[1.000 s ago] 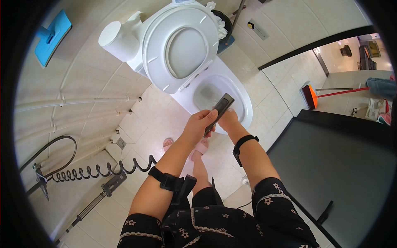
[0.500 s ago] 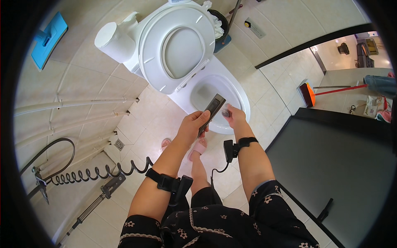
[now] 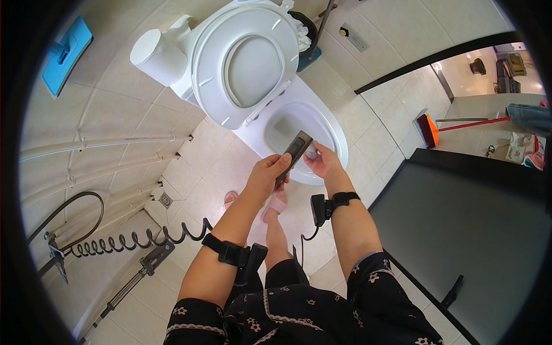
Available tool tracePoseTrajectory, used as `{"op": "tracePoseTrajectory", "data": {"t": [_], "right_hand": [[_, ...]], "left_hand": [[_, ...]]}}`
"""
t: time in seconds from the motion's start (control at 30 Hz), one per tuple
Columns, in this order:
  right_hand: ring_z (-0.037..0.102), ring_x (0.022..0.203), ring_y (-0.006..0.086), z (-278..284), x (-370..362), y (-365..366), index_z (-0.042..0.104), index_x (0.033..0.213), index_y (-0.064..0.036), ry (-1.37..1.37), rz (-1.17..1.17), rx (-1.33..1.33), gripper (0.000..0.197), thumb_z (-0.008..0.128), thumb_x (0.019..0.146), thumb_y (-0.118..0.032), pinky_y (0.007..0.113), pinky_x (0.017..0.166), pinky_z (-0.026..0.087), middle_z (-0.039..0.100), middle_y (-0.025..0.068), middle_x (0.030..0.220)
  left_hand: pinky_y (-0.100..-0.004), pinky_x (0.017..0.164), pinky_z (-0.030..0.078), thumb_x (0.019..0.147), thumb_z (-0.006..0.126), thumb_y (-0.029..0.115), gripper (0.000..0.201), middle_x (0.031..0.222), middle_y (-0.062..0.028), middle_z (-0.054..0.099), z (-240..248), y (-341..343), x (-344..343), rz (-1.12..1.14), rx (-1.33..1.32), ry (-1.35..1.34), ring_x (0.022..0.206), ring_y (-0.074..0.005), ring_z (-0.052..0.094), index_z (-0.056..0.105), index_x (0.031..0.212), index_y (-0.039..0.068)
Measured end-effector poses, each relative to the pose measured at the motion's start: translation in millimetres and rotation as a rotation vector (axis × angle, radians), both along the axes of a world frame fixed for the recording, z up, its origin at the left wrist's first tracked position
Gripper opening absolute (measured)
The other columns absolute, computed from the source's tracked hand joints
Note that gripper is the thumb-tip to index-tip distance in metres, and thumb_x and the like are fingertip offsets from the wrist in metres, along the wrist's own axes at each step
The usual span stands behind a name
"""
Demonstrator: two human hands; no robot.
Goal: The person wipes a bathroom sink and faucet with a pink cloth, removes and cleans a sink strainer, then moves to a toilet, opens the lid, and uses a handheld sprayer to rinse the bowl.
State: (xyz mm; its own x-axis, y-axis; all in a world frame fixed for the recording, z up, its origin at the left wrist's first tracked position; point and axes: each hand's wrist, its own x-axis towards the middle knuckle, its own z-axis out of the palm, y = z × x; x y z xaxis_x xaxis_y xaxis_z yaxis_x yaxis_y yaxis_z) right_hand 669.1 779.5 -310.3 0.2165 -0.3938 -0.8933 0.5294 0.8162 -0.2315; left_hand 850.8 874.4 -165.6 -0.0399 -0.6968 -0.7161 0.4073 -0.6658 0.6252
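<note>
Standing at an open toilet, lid tipped back against the cistern, bowl bare below the hands. Left hand wrapped shut around the lower end of a dark slim device, thumb along its edge, so that the flat face tilts up toward the eyes and the far end points out over the bowl. Right hand closed lightly on a small pale object pinched at the fingertips, just beside the device's upper end and perhaps touching it; too small to tell what it is. Both held close together above the near rim, likely so that the two pieces can be brought to each other while kept in plain sight. Black straps on both wrists, the right one carrying a little box with a thin cable hanging down. Pink slippers on the tiled floor, directly under the forearms, toes toward the bowl. On the left, a coiled hose trailing along the floor, with pipes running along the wall above. A blue holder fixed high on the left wall, a paper roll beside the cistern, a bin with a white liner behind. Through the doorway on the right, an orange broom lying on the floor; a dark door panel at the right side.
</note>
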Motion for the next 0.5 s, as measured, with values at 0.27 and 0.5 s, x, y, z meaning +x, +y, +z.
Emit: {"op": "tracePoseTrajectory", "data": {"t": [0.27,0.5], "right_hand": [[0.056,0.078,0.0243,7.4,7.7,-2.0,0.049,0.097,-0.0035,-0.056,0.004,-0.054,0.02,0.057,0.089,-0.02,0.036,0.071,0.055,0.052,0.0102,0.089],[0.056,0.085,0.0255,19.9,21.4,-3.8,0.047,0.102,-0.0036,-0.024,0.079,-0.113,0.018,0.05,0.092,-0.019,0.04,0.08,0.053,0.051,0.0091,0.094]], "left_hand": [[-0.0208,0.044,0.037,0.088,0.053,0.043,0.039,0.062,-0.0018,0.053,3.1,-3.0,3.7,0.003,0.008,-0.047,0.047,-0.0083,0.047,0.057,0.089,0.004],[-0.0204,0.044,0.037,0.087,0.054,0.043,0.038,0.062,-0.0016,0.052,2.2,-3.3,4.1,0.021,-0.021,-0.093,0.047,-0.0081,0.046,0.057,0.086,0.005]]}}
